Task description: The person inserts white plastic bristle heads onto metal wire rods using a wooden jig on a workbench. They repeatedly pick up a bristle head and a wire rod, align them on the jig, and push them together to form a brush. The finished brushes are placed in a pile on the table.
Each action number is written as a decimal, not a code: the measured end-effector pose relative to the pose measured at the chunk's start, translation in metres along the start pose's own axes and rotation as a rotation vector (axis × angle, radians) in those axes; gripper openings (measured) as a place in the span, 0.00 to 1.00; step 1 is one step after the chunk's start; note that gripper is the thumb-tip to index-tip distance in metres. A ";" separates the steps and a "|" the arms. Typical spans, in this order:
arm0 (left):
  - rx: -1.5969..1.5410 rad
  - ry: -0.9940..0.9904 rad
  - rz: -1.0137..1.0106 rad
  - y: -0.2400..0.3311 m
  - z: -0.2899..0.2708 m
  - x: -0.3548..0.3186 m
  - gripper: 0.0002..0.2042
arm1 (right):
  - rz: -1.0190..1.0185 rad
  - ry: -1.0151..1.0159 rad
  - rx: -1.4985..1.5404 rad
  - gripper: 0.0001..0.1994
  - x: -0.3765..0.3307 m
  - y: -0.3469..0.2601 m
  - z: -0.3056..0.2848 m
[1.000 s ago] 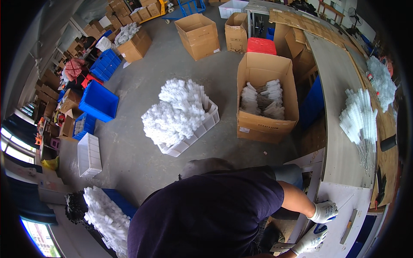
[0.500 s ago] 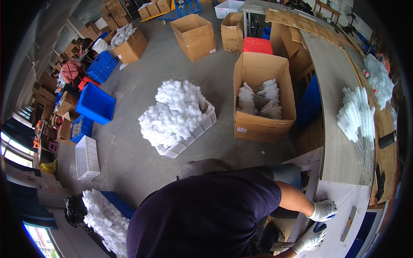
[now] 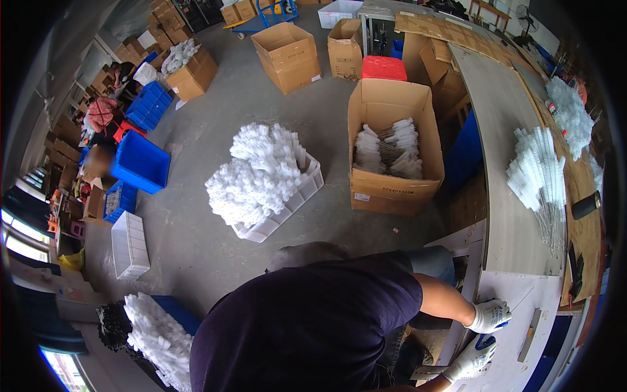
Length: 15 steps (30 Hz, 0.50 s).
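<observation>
Both my hands wear white gloves with blue palms and work close together at the pale bench (image 3: pixel 516 287) on the right. My left hand (image 3: pixel 490 317), the upper one, rests on the bench with its fingers bent closed. A thin line like a wire slants away from its fingertips, but I cannot make out whether it is held. Just below lies my right hand (image 3: pixel 471 361), thumb and fingers pinched together close to the left hand. What it grips is hidden or too small. Beside the hands a narrow flat strip (image 3: pixel 529 335) is on the bench.
White bristle brushes with wire stems (image 3: pixel 539 176) lie farther along the bench. A carton (image 3: pixel 395 196) holds more; a white crate (image 3: pixel 287 212) is heaped with white bristly pieces. Blue bins (image 3: pixel 140 163) and a white bin (image 3: pixel 130 245) stand left. People (image 3: pixel 103 114) work at far left.
The whole view has shifted slightly left. My hands keep nearly the same place and grip on the bench. A blurred head has appeared beside the blue bin at left.
</observation>
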State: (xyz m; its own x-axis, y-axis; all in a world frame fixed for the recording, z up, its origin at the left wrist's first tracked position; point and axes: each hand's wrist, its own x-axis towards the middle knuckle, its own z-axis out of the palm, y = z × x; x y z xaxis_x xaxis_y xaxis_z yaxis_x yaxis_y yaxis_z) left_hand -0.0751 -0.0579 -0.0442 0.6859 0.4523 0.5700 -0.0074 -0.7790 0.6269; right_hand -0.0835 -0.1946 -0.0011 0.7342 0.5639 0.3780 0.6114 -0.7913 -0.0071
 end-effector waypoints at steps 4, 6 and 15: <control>0.016 -0.012 0.004 -0.004 0.001 0.000 0.11 | -0.019 0.020 -0.006 0.19 -0.001 -0.004 -0.002; 0.038 -0.018 0.011 -0.004 0.003 0.000 0.11 | -0.036 0.014 0.037 0.19 0.000 0.005 0.005; -0.001 -0.031 0.014 -0.006 0.008 0.000 0.10 | 0.011 -0.036 -0.008 0.18 0.002 0.000 0.000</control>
State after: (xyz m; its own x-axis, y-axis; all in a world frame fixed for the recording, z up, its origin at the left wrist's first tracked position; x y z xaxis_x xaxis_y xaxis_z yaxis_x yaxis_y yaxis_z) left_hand -0.0695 -0.0568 -0.0520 0.7081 0.4275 0.5620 -0.0181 -0.7846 0.6197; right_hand -0.0820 -0.1931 -0.0002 0.7512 0.5628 0.3448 0.6008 -0.7994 -0.0040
